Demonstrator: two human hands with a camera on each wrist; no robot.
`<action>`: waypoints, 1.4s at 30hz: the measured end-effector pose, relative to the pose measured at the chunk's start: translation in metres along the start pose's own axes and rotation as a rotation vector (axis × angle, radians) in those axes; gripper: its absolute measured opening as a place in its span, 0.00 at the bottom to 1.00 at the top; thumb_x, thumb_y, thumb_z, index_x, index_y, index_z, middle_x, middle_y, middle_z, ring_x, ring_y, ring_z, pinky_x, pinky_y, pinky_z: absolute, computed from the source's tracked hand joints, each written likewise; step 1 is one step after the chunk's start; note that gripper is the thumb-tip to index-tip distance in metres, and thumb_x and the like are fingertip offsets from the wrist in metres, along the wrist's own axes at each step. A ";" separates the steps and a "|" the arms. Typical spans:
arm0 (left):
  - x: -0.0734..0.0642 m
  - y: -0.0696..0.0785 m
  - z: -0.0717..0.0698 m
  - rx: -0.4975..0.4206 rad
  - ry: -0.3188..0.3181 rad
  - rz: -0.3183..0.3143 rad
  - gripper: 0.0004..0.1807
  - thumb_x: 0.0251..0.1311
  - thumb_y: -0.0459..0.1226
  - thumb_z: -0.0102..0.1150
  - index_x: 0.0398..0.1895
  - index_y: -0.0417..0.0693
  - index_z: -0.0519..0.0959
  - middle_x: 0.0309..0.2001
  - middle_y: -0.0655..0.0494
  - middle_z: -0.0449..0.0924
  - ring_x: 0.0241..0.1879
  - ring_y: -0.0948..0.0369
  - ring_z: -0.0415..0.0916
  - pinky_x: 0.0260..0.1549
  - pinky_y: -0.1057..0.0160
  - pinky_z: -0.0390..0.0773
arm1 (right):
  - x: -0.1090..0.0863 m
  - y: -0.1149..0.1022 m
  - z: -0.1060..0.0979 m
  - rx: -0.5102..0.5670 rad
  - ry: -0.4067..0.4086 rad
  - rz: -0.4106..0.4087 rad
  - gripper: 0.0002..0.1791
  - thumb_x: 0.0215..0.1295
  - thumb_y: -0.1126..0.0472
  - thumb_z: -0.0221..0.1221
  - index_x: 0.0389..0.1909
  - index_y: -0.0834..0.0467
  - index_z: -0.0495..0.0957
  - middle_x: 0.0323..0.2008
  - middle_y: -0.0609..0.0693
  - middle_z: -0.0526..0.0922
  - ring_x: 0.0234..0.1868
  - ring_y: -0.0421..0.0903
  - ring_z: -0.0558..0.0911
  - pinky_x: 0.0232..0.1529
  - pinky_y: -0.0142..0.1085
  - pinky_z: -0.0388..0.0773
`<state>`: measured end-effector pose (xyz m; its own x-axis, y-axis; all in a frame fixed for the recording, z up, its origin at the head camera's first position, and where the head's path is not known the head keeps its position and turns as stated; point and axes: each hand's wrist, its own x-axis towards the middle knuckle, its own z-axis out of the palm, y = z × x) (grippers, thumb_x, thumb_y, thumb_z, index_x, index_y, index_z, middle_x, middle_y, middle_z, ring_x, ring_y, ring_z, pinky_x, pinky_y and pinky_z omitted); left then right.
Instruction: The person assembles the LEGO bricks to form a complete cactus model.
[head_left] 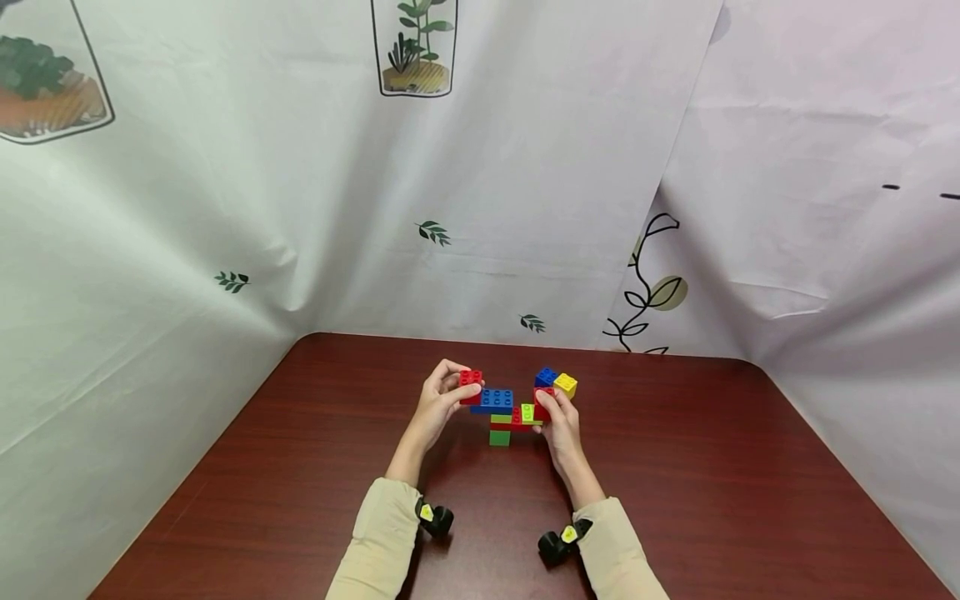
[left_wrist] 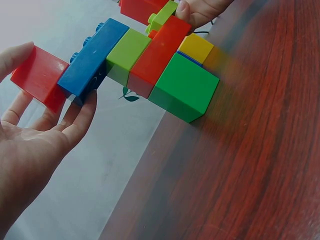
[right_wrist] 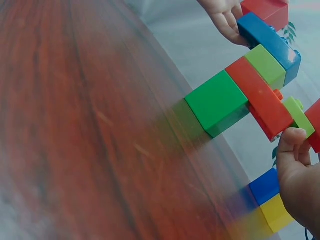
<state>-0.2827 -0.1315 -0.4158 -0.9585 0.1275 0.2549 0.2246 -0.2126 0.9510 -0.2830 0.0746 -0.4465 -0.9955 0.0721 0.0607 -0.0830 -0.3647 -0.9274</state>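
Observation:
A building-block structure stands on its green block point(left_wrist: 185, 85) on the table. Above that come a long red brick point(right_wrist: 260, 97), a lime brick point(right_wrist: 266, 65) and a blue brick point(head_left: 495, 400). At the structure's left end, my left hand point(head_left: 437, 400) pinches a red brick point(left_wrist: 39, 77), with fingertips beneath the blue brick's end. My right hand point(head_left: 561, 425) grips another red brick point(head_left: 543, 403) on the right side, beside a small lime brick point(head_left: 528, 412). One right fingertip reaches the underside of the long red brick's end.
Behind my right hand, a blue block point(head_left: 546, 377) and a yellow block point(head_left: 566, 384) sit side by side on the dark red wooden table point(head_left: 712, 483). A white printed curtain point(head_left: 525, 208) hangs along the table's far edge.

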 end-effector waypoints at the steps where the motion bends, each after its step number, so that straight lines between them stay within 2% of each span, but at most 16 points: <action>1: 0.000 0.000 0.000 0.000 -0.001 0.000 0.17 0.62 0.30 0.58 0.50 0.34 0.66 0.46 0.45 0.82 0.44 0.57 0.80 0.44 0.58 0.81 | 0.000 0.000 0.000 0.006 0.000 0.002 0.07 0.68 0.60 0.53 0.30 0.47 0.74 0.24 0.41 0.75 0.23 0.38 0.73 0.23 0.27 0.67; 4: 0.001 -0.001 0.000 -0.004 -0.005 0.002 0.17 0.62 0.30 0.58 0.50 0.34 0.65 0.47 0.43 0.82 0.45 0.57 0.81 0.44 0.60 0.81 | 0.000 -0.001 0.000 0.022 -0.003 0.007 0.07 0.68 0.61 0.53 0.30 0.47 0.74 0.23 0.41 0.74 0.22 0.38 0.72 0.23 0.27 0.66; 7: 0.000 0.000 0.000 -0.003 -0.007 0.002 0.17 0.62 0.30 0.57 0.51 0.33 0.65 0.49 0.39 0.81 0.45 0.56 0.81 0.45 0.57 0.81 | 0.000 -0.001 0.000 0.023 -0.004 0.011 0.08 0.68 0.61 0.53 0.30 0.48 0.74 0.22 0.41 0.75 0.21 0.37 0.72 0.23 0.27 0.66; 11: 0.000 0.000 0.000 -0.003 -0.007 0.000 0.17 0.62 0.30 0.57 0.51 0.34 0.65 0.49 0.39 0.81 0.45 0.57 0.81 0.47 0.53 0.81 | 0.000 -0.002 0.000 0.015 -0.006 0.017 0.07 0.68 0.61 0.53 0.30 0.47 0.74 0.23 0.41 0.75 0.22 0.37 0.73 0.23 0.27 0.67; 15: 0.000 0.000 0.000 -0.005 -0.001 0.002 0.14 0.62 0.30 0.58 0.48 0.39 0.68 0.49 0.38 0.81 0.43 0.60 0.81 0.47 0.52 0.81 | -0.001 -0.002 0.000 0.015 -0.005 0.021 0.07 0.69 0.60 0.53 0.30 0.47 0.74 0.23 0.41 0.75 0.22 0.37 0.73 0.23 0.26 0.68; 18: 0.000 0.000 0.000 -0.008 0.004 0.003 0.11 0.62 0.30 0.58 0.45 0.44 0.70 0.46 0.43 0.82 0.43 0.60 0.81 0.46 0.52 0.81 | 0.000 -0.001 0.000 0.018 0.002 0.026 0.06 0.69 0.60 0.53 0.30 0.48 0.74 0.24 0.41 0.75 0.22 0.38 0.73 0.22 0.26 0.67; 22: 0.001 -0.001 0.000 -0.010 0.007 0.004 0.11 0.62 0.29 0.58 0.44 0.48 0.71 0.41 0.57 0.84 0.43 0.59 0.81 0.47 0.51 0.80 | 0.001 0.000 0.000 0.005 0.008 0.036 0.05 0.69 0.59 0.53 0.32 0.48 0.74 0.24 0.41 0.75 0.22 0.37 0.73 0.22 0.25 0.67; 26: 0.001 -0.001 0.000 -0.011 0.009 0.002 0.11 0.62 0.29 0.58 0.45 0.46 0.70 0.40 0.59 0.84 0.43 0.59 0.81 0.48 0.48 0.80 | 0.001 0.000 -0.001 -0.017 0.009 0.044 0.03 0.69 0.57 0.54 0.34 0.49 0.73 0.25 0.40 0.75 0.21 0.36 0.73 0.22 0.25 0.66; 33: 0.000 0.000 -0.001 0.003 0.004 -0.005 0.16 0.62 0.30 0.57 0.50 0.36 0.66 0.42 0.58 0.83 0.43 0.61 0.80 0.49 0.48 0.80 | 0.001 0.001 -0.002 -0.074 0.007 0.025 0.04 0.70 0.56 0.54 0.35 0.50 0.74 0.24 0.40 0.75 0.21 0.37 0.72 0.23 0.26 0.67; 38: 0.000 -0.001 -0.001 0.001 0.006 -0.008 0.12 0.62 0.30 0.57 0.47 0.42 0.69 0.45 0.49 0.83 0.43 0.61 0.81 0.50 0.46 0.79 | 0.002 0.003 -0.008 -0.147 0.003 -0.045 0.10 0.73 0.57 0.49 0.30 0.47 0.72 0.22 0.39 0.72 0.20 0.38 0.68 0.23 0.28 0.66; 42: 0.001 -0.002 -0.001 0.009 0.005 -0.009 0.11 0.63 0.30 0.57 0.46 0.45 0.69 0.50 0.37 0.80 0.43 0.62 0.81 0.51 0.45 0.78 | 0.002 0.005 -0.013 -0.162 -0.042 -0.058 0.11 0.75 0.56 0.43 0.32 0.46 0.70 0.25 0.39 0.71 0.22 0.38 0.70 0.25 0.29 0.67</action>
<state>-0.2843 -0.1325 -0.4172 -0.9613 0.1248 0.2457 0.2178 -0.2026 0.9547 -0.2851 0.0853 -0.4554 -0.9905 0.0491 0.1284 -0.1358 -0.2065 -0.9690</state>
